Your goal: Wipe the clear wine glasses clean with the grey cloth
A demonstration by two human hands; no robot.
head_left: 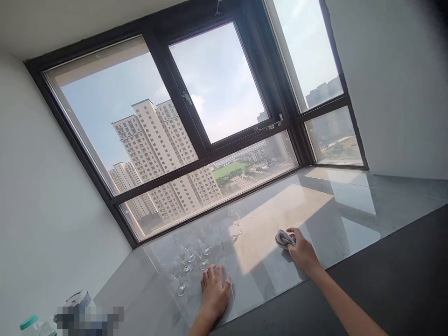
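Note:
My right hand (304, 252) grips a folded grey-white cloth (284, 239) just above or on the glossy window sill (259, 280); which of the two I cannot tell. My left hand (215, 291) rests palm down on the sill near its front edge, fingers somewhat bent and apart, with nothing visible in it. Just left of that hand stands a group of several clear stemmed glasses (182, 285), their bowls hard to make out against the sill. Another clear glass (238, 232) is set apart from them, farther back in the sunlit patch.
A dark-framed window (203, 158) runs behind the sill, with tall buildings outside. At the lower left are a clear bottle with a green cap (30, 322) and a white container (79, 298), partly blurred out. The sill's front edge drops to a dark surface (385, 275).

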